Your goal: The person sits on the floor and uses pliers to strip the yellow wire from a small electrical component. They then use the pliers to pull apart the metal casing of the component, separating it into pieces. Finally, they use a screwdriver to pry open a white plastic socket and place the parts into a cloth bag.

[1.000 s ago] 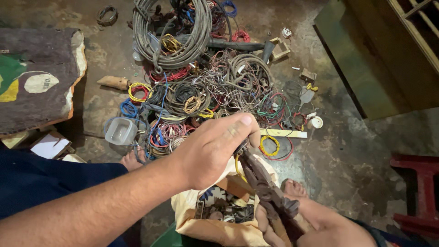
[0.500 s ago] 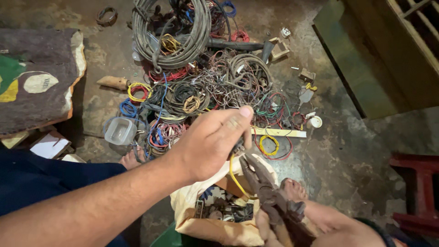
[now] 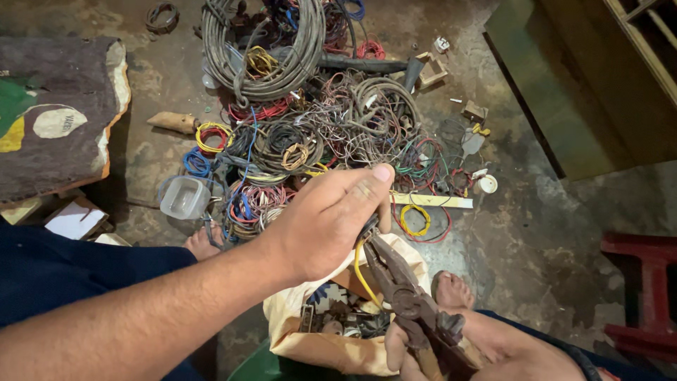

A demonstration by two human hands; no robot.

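Note:
My left hand (image 3: 328,215) pinches a yellow wire (image 3: 360,268) between thumb and fingers, just above the jaws of rusty pliers (image 3: 405,293). My right hand (image 3: 451,349) grips the pliers' handles at the bottom of the view, with the jaws pointing up toward the wire. Below both hands sits an open cloth bag (image 3: 310,331) with small metal and electrical parts inside. A big heap of coiled wires and cables (image 3: 310,134) in many colours lies on the floor beyond my hands.
A clear plastic tub (image 3: 183,197) and a wooden handle (image 3: 173,121) lie left of the heap. A painted board (image 3: 56,113) lies at far left, a red stool (image 3: 645,282) at right, wooden furniture (image 3: 564,85) at top right. My bare feet (image 3: 451,289) rest beside the bag.
My left hand has lifted slightly with the yellow wire, and the pliers have shifted a little to the right and down beneath it.

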